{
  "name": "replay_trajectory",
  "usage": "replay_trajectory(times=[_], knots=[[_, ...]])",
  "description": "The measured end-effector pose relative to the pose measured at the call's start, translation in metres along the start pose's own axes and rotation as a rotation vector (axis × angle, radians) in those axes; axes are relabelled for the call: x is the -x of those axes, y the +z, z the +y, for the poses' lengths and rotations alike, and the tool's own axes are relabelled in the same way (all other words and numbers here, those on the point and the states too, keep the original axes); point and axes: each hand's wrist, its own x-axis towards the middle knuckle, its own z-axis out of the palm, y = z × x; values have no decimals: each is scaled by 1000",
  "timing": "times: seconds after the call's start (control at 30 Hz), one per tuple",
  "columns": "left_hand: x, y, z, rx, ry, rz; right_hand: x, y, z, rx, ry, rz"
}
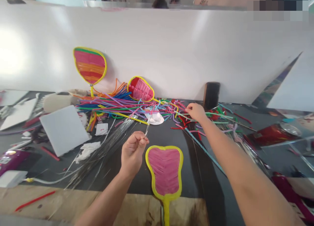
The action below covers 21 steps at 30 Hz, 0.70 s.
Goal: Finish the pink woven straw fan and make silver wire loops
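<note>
My left hand (133, 152) is closed in a pinch around a thin pale strip (147, 128) that sticks up from its fingertips. My right hand (196, 112) reaches over the heap of coloured pipe cleaners (110, 103), its thumb and fingers pressed together among pink and red pieces. What lies between those fingertips is too small to make out. Below and between the hands lies a fan-shaped piece (165, 170), pink inside with a yellow fuzzy rim and handle. A white patch (155, 117) rests beside the heap.
Two similar yellow-rimmed pieces, one striped (90, 65) and one pink (141, 88), lean at the back. A black phone (211, 94) stands against the white partition (157, 39). Bundled wires (103, 150) and a white square (64, 130) lie left; a red can (274, 134) lies right.
</note>
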Motion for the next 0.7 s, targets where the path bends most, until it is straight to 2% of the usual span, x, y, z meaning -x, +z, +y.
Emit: replay_trajectory(times=[0.17, 0.3, 0.33, 0.4, 0.53, 0.6, 0.67, 0.7], knots=[[2, 1, -4, 2, -5, -44, 3, -21, 8, -193, 12, 155], [2, 2, -8, -26, 4, -64, 10, -50, 6, -711, -29, 401], [2, 3, -9, -31, -3, -64, 13, -60, 4, -821, -50, 442], [2, 4, -10, -46, -18, -64, 22, -83, -1, -904, -68, 454], [2, 6, -11, -54, -42, -63, 53, -121, -4, -869, -27, 441], [2, 7, -11, -42, -47, -64, 77, -126, -2, -786, -25, 332], [3, 8, -10, -42, -47, -68, 104, -119, -1, -480, -26, 140], [3, 8, -9, -50, -46, -74, 119, -112, -1, -311, -61, 95]])
